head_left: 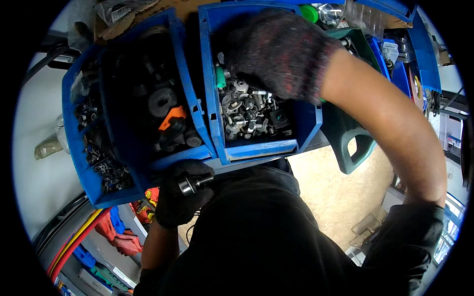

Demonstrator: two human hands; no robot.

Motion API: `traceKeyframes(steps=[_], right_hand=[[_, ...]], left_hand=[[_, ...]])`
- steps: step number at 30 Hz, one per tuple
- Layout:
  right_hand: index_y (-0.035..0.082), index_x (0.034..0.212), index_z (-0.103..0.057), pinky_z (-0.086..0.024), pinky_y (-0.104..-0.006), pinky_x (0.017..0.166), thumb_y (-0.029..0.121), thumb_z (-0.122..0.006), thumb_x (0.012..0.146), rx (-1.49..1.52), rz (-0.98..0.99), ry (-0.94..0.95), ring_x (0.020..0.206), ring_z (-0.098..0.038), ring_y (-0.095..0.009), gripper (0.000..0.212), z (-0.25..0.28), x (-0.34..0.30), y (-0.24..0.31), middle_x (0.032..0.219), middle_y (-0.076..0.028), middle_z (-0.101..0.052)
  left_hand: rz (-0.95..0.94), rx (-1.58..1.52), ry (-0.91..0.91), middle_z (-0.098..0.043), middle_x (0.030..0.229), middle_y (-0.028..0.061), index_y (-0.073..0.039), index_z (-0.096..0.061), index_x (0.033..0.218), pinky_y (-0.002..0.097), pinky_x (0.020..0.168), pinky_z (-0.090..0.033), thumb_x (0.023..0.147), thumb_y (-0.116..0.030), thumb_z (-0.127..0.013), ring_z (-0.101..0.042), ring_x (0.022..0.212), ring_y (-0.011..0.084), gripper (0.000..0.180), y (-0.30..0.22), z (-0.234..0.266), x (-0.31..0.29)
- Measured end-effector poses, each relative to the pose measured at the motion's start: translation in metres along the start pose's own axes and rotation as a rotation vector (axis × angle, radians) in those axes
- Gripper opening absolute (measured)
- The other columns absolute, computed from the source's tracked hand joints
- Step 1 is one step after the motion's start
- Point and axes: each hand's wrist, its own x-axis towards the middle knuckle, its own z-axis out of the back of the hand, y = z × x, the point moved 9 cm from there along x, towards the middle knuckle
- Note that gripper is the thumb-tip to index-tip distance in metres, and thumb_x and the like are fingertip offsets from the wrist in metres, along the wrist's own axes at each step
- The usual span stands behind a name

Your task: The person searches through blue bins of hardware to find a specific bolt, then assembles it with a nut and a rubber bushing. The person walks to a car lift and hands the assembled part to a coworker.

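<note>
My right hand (pixel 284 56), in a dark knitted glove with reddish flecks, reaches over the right blue bin (pixel 264 152). Its fingers dip toward the far part of the bin and do not show. Loose metal fasteners and small fittings (pixel 242 111) lie in that bin, with a green cylindrical piece (pixel 220 77) by its left wall. Below the left blue bin (pixel 190 81), my left hand (pixel 177 209), in a dark glove, is closed on a round silver fitting with a thin stud (pixel 186 186). The stud points right.
In the left bin lie black parts and an orange piece (pixel 173 117); compartments of small fasteners (pixel 111 172) run along its left side. A dark green container with a handle (pixel 349 160) stands at right. Red and yellow hoses (pixel 74 246) curve at lower left.
</note>
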Motion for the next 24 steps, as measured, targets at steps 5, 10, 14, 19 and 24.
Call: traceKeyframes(steps=[5,10,14,19,24], right_hand=[[0.011,0.119,-0.074,-0.058,-0.0436,0.095,0.030,-0.081,0.089,0.497,0.015,-0.454,0.112,-0.070,-0.028,0.036,0.055,-0.077,0.038,0.118,-0.012,-0.074],[0.002,0.142,-0.059,-0.055,-0.0431,0.102,0.032,-0.094,0.074,1.591,-0.429,-0.505,0.114,-0.072,-0.032,0.082,-0.018,-0.153,0.116,0.126,-0.019,-0.071],[-0.004,0.154,-0.042,-0.051,-0.0495,0.109,0.027,-0.092,0.077,1.482,-0.615,-0.447,0.126,-0.066,-0.037,0.097,-0.049,-0.159,0.157,0.143,-0.024,-0.062],[-0.004,0.145,-0.050,-0.052,-0.0472,0.105,0.039,-0.076,0.090,1.796,-0.777,-0.657,0.117,-0.070,-0.034,0.074,-0.091,-0.173,0.159,0.127,-0.022,-0.069],[0.000,0.132,-0.059,-0.056,-0.0425,0.093,0.048,-0.062,0.095,1.398,-0.643,-0.461,0.106,-0.071,-0.033,0.061,-0.093,-0.218,0.164,0.111,-0.018,-0.073]], left_hand=[[-0.342,0.517,0.115,-0.069,0.119,0.0123,-0.007,-0.062,0.129,0.0371,0.091,-0.060,0.086,-0.015,-0.085,-0.070,0.109,0.0227,0.049,-0.056,-0.041,0.008],[-0.310,0.455,0.212,-0.067,0.123,0.0162,-0.004,-0.059,0.132,0.0355,0.086,-0.060,0.089,-0.023,-0.084,-0.071,0.105,0.0209,0.054,-0.097,-0.087,0.033],[-0.185,0.299,0.238,-0.071,0.114,0.0135,-0.005,-0.067,0.117,0.0414,0.094,-0.057,0.081,-0.015,-0.090,-0.071,0.105,0.0266,0.044,-0.107,-0.136,0.054],[-0.285,0.453,0.456,-0.066,0.125,0.0184,-0.008,-0.064,0.132,0.0437,0.092,-0.058,0.094,-0.033,-0.076,-0.071,0.108,0.0318,0.047,-0.110,-0.181,0.059],[-0.749,1.028,0.401,-0.067,0.126,0.0150,-0.006,-0.066,0.124,0.0470,0.103,-0.052,0.089,-0.018,-0.079,-0.063,0.121,0.0322,0.039,-0.172,-0.146,0.049]])
